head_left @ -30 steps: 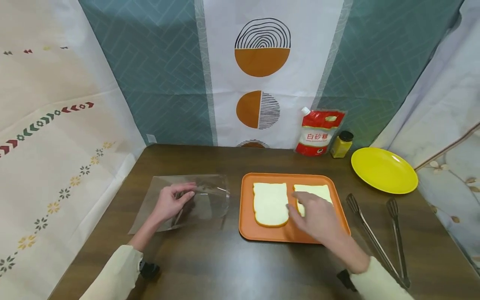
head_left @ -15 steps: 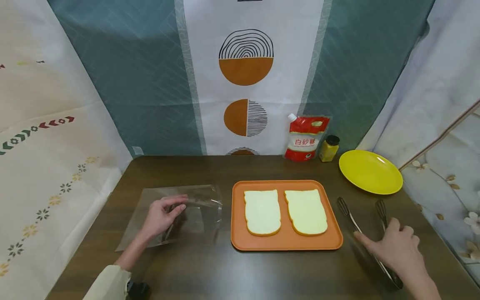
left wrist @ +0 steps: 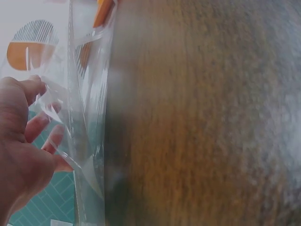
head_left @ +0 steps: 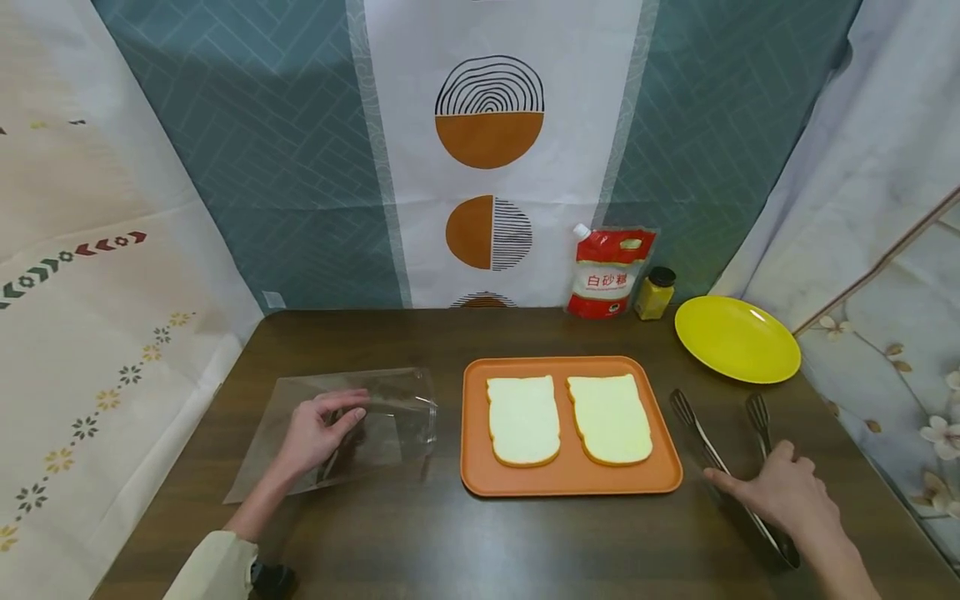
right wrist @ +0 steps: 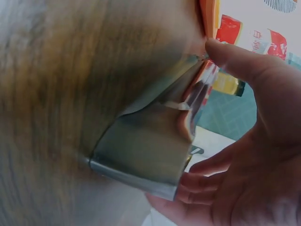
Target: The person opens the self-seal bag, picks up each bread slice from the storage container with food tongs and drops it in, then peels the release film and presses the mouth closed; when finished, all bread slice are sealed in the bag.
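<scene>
Apparently for lifting, the tongs point(right wrist: 141, 146) beside the orange tray point(head_left: 555, 482) are straddled by the parted fingers of the right hand point(head_left: 791, 492), which should next be closed, while whether the clear bag point(head_left: 397, 421) is pinched by the bent-fingered left hand point(head_left: 315, 435) cannot be told.

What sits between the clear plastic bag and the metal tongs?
The orange tray, with two bread slices lying on it, sits between the clear plastic bag and the metal tongs; the head view shows this.
</scene>
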Demonstrator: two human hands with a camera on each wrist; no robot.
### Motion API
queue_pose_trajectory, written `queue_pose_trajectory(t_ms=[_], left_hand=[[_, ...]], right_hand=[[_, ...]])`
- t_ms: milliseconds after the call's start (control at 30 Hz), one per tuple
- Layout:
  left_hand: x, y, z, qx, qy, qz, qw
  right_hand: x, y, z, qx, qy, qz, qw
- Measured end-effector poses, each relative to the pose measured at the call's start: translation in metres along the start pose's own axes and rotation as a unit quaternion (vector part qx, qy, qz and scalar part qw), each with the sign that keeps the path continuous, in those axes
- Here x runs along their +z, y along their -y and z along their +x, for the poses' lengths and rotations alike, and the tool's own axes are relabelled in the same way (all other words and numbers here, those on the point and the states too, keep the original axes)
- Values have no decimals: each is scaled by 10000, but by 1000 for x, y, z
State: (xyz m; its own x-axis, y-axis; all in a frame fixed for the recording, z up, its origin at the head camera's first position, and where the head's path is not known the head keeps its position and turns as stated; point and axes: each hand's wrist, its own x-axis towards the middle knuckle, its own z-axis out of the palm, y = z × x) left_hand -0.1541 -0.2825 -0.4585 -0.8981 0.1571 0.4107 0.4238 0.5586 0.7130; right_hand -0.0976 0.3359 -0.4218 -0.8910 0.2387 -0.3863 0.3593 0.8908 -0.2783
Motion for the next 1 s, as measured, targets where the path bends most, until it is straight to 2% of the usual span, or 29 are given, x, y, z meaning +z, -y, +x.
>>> queue_pose_trajectory(t_ms=[267,533,700,1000], left_hand=[[1,0,0,14,33,88,10000],[2,0,0,50,69,-7,10000],[3,2,1,38,46,-30,10000],[3,1,-2,51,39,57,10000]], right_hand=[[-2,-5,1,-78,170,-118,9998],[-2,2,-10,-176,-192,26,9997],[2,22,-26,-345,-426,97,9984],[25,68,-58,-815,-992,188,9915]])
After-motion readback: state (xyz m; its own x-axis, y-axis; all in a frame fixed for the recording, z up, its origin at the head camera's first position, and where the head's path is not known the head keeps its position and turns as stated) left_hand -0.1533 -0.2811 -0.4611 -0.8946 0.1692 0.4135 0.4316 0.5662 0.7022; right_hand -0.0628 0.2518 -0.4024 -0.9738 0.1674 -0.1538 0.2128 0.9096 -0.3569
